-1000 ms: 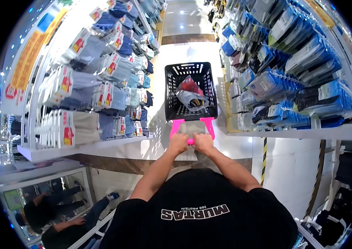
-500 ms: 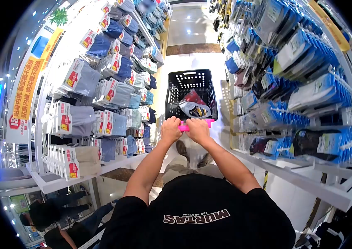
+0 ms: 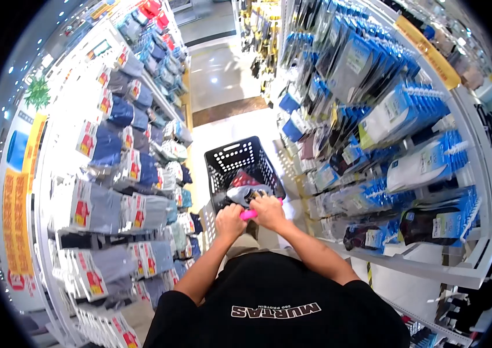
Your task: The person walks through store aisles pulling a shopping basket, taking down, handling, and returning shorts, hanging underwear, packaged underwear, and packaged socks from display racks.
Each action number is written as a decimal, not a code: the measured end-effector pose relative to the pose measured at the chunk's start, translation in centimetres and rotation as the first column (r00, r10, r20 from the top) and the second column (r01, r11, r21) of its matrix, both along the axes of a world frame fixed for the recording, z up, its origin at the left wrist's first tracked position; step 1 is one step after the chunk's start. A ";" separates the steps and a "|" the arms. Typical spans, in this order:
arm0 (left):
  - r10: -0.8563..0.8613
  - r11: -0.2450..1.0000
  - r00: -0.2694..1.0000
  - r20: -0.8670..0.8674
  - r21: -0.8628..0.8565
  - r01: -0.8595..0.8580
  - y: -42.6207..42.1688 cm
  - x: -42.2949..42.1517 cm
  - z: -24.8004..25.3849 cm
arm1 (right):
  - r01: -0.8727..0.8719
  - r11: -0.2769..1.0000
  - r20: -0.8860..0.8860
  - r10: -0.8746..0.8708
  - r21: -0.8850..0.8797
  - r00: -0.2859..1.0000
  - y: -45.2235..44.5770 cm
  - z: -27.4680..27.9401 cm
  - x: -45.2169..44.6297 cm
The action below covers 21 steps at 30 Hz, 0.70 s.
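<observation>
My left hand (image 3: pixel 231 221) and my right hand (image 3: pixel 268 211) are both wrapped round a pink handle (image 3: pixel 249 214), side by side with a short stretch of pink between them. Just beyond them stands a black basket (image 3: pixel 235 148) with perforated walls, tilted a little in the view. Inside it, near my hands, lies a clear bag (image 3: pixel 246 188) with red and dark striped contents that I cannot make out fully. My hands partly hide the near rim of the basket.
On the left a rack holds grey and blue garments (image 3: pixel 98 206) with red and white tags. The right rack carries blue and white packets (image 3: pixel 414 168). Between them a tiled aisle (image 3: pixel 214 75) runs ahead, crossed by a brown strip (image 3: pixel 229 110). Orange signs edge both racks.
The racks have shifted towards me and the view has turned, so the aisle now slants up to the left. The basket sits lower and tilted. Both hands have kept their hold on the handle.
</observation>
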<state>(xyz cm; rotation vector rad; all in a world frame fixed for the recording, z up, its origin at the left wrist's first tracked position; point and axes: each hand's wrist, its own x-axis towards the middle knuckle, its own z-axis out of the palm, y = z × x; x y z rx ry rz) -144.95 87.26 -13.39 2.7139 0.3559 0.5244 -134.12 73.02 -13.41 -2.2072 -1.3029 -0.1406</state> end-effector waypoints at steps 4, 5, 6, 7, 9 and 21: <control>-0.024 0.999 1.000 0.001 -0.035 0.024 1.5 1.4 0.3 | 0.018 0.997 -0.036 -0.020 -0.070 0.999 1.5 0.1 1.3; -0.029 0.999 1.000 -0.005 -0.042 0.029 1.8 1.7 0.4 | 0.025 0.998 -0.031 -0.027 -0.062 0.999 1.8 0.2 1.5; -0.037 0.998 0.999 -0.010 -0.046 0.037 2.2 2.1 0.3 | 0.035 0.998 -0.027 -0.037 -0.052 0.999 2.1 0.3 1.8; -0.059 0.997 0.998 -0.023 -0.055 0.057 2.7 2.4 0.2 | 0.053 0.997 -0.027 -0.055 -0.058 0.998 2.4 0.2 2.1; -0.093 0.992 0.996 -0.007 -0.083 0.092 3.6 3.1 0.3 | 0.103 0.994 -0.017 -0.104 -0.047 0.994 3.1 0.6 2.3; -0.169 0.970 0.985 -0.032 -0.181 0.161 7.7 6.9 1.2 | 0.315 0.942 -0.124 -0.301 0.116 0.946 5.7 1.5 4.1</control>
